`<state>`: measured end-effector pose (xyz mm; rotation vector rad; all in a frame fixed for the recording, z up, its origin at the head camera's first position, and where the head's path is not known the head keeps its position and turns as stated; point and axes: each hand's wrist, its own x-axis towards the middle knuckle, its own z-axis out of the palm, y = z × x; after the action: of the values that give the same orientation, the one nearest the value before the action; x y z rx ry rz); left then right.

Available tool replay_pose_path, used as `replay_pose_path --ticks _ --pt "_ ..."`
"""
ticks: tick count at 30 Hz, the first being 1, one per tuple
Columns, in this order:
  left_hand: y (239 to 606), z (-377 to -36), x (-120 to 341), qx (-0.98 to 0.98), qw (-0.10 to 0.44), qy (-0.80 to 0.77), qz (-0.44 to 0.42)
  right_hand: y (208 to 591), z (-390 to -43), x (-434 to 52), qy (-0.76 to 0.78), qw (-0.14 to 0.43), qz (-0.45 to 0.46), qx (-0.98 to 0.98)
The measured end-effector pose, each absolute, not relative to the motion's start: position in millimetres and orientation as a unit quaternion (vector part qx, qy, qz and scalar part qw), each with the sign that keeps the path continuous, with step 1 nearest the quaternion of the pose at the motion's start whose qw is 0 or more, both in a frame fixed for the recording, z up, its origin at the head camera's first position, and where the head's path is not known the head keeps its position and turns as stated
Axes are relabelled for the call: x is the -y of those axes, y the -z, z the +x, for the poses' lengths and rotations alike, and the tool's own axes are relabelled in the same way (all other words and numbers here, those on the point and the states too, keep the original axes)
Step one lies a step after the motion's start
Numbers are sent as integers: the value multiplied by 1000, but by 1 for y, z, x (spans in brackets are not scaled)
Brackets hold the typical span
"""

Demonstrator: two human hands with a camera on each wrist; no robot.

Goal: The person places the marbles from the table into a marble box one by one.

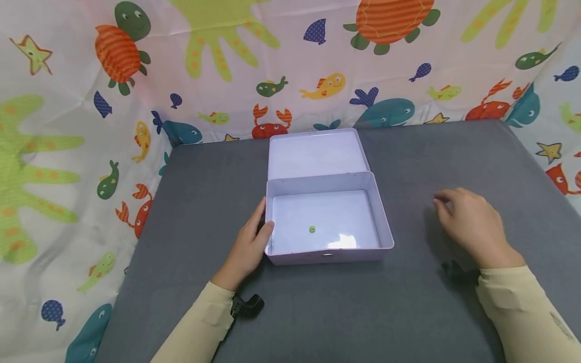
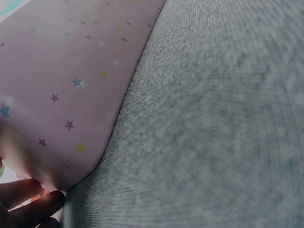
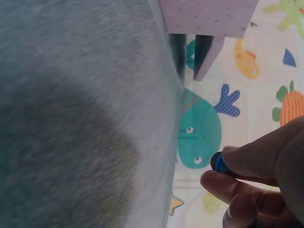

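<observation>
From the head camera, the left hand rests its fingers against the left wall of an open lilac tin box holding a small green bead; the right hand hovers over the grey mat. The left wrist view shows fingertips at the box's star-printed wall. In the right wrist view, fingers pinch a small blue bead.

— What is worn on the arms?
— Long, close-fitting, pale cream fabric sleeves, reaching both wrists.
— Anything else?
— A small black plastic camera mount under the left wrist, another black mount at the right wrist.
</observation>
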<state>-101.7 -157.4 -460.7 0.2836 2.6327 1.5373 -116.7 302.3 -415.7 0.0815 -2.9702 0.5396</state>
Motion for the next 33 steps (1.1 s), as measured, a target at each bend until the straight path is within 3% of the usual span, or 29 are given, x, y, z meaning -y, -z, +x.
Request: replay_pose_path --ticks 33 --pt "461 -102 161 -857 41 -507 83 363 -146 -239 -187 61 71 978"
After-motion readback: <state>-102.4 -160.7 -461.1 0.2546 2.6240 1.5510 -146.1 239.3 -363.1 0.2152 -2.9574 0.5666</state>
